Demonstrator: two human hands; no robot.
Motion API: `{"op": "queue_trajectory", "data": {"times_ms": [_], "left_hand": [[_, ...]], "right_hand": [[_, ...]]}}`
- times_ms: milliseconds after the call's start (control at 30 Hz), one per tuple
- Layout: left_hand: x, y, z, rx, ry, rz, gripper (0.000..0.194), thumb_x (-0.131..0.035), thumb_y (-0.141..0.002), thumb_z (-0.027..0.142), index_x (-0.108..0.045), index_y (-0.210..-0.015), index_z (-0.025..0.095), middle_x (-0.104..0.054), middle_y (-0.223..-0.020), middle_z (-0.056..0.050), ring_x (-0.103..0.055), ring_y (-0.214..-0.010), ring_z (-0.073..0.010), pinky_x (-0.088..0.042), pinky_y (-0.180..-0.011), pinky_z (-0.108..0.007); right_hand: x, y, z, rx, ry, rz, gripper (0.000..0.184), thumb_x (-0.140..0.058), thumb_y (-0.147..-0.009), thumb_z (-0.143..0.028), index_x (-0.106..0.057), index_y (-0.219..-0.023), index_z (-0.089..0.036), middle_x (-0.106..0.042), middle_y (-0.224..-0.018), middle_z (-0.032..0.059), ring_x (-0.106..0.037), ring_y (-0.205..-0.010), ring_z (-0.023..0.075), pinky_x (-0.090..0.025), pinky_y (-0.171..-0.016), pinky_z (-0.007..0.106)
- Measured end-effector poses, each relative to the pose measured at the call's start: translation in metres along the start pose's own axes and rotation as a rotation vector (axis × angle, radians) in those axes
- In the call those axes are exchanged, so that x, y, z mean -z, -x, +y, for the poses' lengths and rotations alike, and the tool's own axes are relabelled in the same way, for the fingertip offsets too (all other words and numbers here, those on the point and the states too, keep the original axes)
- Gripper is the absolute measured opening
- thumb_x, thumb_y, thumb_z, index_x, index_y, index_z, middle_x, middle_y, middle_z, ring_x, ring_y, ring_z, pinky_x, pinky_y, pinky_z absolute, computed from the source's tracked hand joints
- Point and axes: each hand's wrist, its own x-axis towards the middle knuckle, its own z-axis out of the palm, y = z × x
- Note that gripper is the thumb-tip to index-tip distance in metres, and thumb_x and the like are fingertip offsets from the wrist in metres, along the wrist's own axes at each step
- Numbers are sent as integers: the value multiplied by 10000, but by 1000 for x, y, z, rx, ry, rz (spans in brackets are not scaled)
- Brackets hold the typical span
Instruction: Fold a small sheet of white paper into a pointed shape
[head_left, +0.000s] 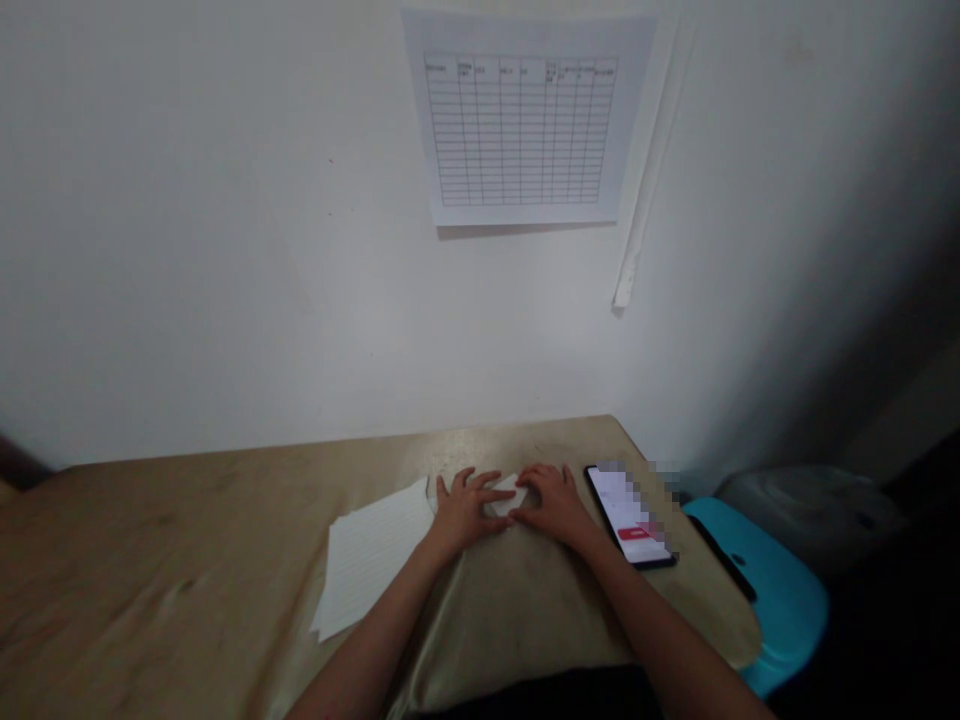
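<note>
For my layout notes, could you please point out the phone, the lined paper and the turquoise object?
Phone (pixel 614 507): head view, on its screen.
Lined paper (pixel 371 560): head view, on the top sheet.
Turquoise object (pixel 787 590): head view, on its upper surface.

Pale, dimly lit wall (pixel 225 250) with a printed grid sheet (pixel 525 130), above a brownish covered table (pixel 187 560).

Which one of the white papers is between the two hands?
The small piece between left hand and right hand; the larger sheets lie farther left on the table, and the gridded sheet is on the wall.
</note>
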Motion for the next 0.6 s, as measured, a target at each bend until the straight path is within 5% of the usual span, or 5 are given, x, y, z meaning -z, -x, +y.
{"op": "queue_trajectory", "data": {"times_ms": [600], "left_hand": [[-1, -2, -2, 5, -12, -8, 489, -731, -755, 611, -619, -1229, 575, -456, -1547, 118, -246, -1476, -417, 6, -1093, -827]], "right_hand": [[-5, -13, 14, -6, -27, 59, 273, -580, -856, -150, -688, -1069, -283, -688, -1200, 30, -549, -1245, 226, -155, -1172, 544]]}}
